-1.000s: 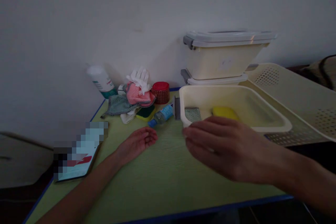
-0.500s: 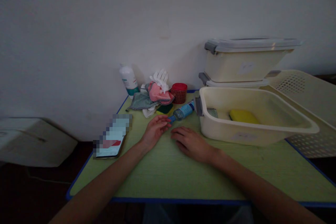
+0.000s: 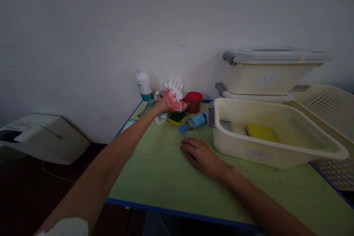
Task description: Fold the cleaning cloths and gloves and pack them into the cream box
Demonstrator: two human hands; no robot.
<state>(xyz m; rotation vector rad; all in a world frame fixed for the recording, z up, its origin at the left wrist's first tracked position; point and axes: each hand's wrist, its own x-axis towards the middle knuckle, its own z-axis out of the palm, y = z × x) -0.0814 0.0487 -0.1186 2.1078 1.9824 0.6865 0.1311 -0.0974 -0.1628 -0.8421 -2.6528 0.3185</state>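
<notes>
My left hand [image 3: 163, 103] reaches to the back of the table and is closed on the pink cloth [image 3: 177, 105], its fingertips partly hidden. A white glove [image 3: 175, 87] lies on top of this cloth. Under my left wrist spreads a grey-green cloth [image 3: 146, 108], with a white cloth [image 3: 161, 119] beside it. My right hand [image 3: 199, 155] rests palm down on the tabletop, fingers loosely bent and holding nothing. Just beyond it lies a clear bottle with a blue cap and label [image 3: 195, 122]. A yellow and green sponge [image 3: 177, 118] sits between bottle and cloths.
A red woven container [image 3: 193, 102] and a white pump bottle [image 3: 144, 87] stand near the wall. At right, an open cream bin [image 3: 262, 152] holds a yellow item [image 3: 261, 132]. Lidded bins [image 3: 257, 77] are stacked behind it. My left forearm partly covers a phone [image 3: 128, 125].
My left hand has moved from the bottle's cap, forward and left, onto the pink cloth. My right hand stays on the table. The view has shifted slightly.
</notes>
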